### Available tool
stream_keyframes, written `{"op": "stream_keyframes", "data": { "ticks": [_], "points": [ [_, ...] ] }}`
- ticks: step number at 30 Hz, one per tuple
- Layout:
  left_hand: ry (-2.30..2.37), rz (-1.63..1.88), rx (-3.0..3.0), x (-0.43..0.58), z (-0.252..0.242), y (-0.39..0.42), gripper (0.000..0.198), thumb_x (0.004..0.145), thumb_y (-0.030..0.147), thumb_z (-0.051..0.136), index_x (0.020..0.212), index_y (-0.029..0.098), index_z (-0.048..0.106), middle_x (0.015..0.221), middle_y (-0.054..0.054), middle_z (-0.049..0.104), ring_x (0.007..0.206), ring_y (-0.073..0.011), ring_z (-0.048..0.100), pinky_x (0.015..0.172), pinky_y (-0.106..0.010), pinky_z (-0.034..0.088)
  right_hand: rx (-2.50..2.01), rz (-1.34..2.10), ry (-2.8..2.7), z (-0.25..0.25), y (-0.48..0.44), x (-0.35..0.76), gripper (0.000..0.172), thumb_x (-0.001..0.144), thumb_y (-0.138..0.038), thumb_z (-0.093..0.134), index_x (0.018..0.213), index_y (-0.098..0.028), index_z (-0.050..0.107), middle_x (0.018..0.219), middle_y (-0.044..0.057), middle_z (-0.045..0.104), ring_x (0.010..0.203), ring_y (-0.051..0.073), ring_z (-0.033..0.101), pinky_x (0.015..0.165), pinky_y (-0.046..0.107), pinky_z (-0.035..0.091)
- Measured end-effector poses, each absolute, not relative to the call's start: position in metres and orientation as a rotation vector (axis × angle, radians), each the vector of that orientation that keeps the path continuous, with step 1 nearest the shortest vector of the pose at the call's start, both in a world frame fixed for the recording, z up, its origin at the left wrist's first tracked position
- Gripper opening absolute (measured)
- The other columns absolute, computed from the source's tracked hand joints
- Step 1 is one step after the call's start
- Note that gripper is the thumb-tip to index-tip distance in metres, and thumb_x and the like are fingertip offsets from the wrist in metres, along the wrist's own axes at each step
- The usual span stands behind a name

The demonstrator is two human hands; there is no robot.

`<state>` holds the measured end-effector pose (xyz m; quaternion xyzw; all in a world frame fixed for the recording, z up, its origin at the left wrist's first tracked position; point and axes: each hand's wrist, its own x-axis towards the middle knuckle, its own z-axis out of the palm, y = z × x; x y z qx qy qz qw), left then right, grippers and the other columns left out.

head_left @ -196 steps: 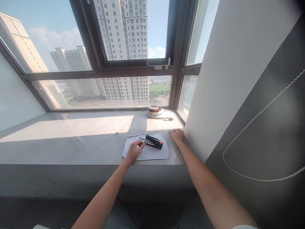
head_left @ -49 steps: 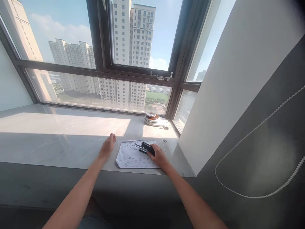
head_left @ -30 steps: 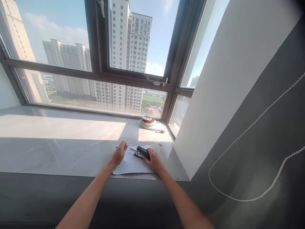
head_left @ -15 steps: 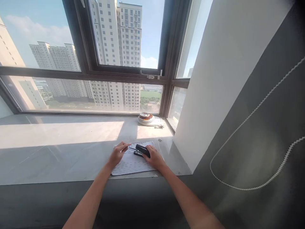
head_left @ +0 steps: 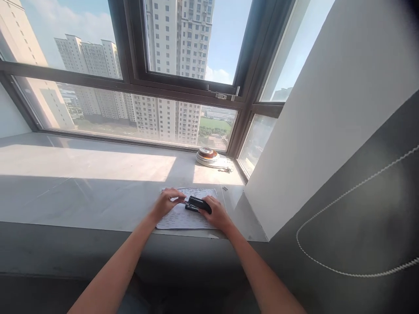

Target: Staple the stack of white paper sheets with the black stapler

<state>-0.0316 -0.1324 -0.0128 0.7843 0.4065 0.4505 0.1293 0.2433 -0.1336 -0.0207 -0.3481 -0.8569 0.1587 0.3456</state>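
Note:
A black stapler [head_left: 198, 203] lies on a printed sheet of paper [head_left: 178, 218] near the front edge of a grey window ledge [head_left: 81, 196]. My right hand [head_left: 216, 213] wraps round the rear of the stapler and holds it down. My left hand [head_left: 167, 202] is at the stapler's front end, its fingers pinched together at the metal tip. What the left fingers pinch is too small to make out.
A stack of plates [head_left: 209, 157] with a small dark item beside it stands at the back right corner by the window. A white wall [head_left: 310, 122] bounds the ledge on the right. A bead cord [head_left: 343, 218] hangs on the dark panel.
My left hand has moved right onto the stapler's front end and closed into a pinch. My right hand stays on the stapler. The camera has shifted slightly.

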Motion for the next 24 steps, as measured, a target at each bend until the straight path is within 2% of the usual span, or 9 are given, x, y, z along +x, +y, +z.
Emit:
{"op": "stream_keyframes", "data": {
  "ticks": [5,13,21,24],
  "points": [
    [1.07,1.21,2.254,-0.0296,-0.0115,-0.1337,0.019,0.087,0.04,0.078,0.098,0.025,0.083,0.093,-0.006,0.081,0.087,-0.0236,0.074,0.085,-0.037,0.056,-0.907,0.435,-2.221,-0.0228,-0.1321,0.2446,0.021,0.093,-0.027,0.069,0.113,-0.023,0.06,0.103,0.006,0.066,0.095,0.023,0.059,0.08,0.033,0.045],
    [1.076,1.209,2.167,-0.0281,-0.0118,-0.1336,0.02,0.083,0.04,0.082,0.095,0.024,0.084,0.093,-0.008,0.08,0.089,-0.0237,0.073,0.08,-0.036,0.058,-0.915,0.442,-2.193,-0.0236,-0.1334,0.2444,0.022,0.092,-0.026,0.07,0.112,-0.024,0.061,0.102,0.006,0.066,0.095,0.023,0.061,0.08,0.033,0.046],
    [1.1,1.176,2.239,-0.0301,-0.0139,-0.1307,0.018,0.085,0.04,0.081,0.094,0.025,0.083,0.09,-0.007,0.08,0.088,-0.0231,0.071,0.079,-0.035,0.056,-0.931,0.449,-2.191,-0.0214,-0.134,0.2446,0.022,0.092,-0.026,0.07,0.112,-0.023,0.062,0.103,0.006,0.067,0.096,0.023,0.061,0.08,0.033,0.046],
    [1.125,1.129,2.263,-0.0298,-0.013,-0.1309,0.019,0.086,0.042,0.078,0.093,0.025,0.083,0.092,-0.007,0.08,0.09,-0.0241,0.071,0.083,-0.038,0.056,-0.941,0.45,-2.191,-0.0206,-0.1346,0.2446,0.021,0.092,-0.027,0.069,0.112,-0.022,0.062,0.103,0.007,0.067,0.095,0.023,0.061,0.08,0.033,0.046]
  ]
}}
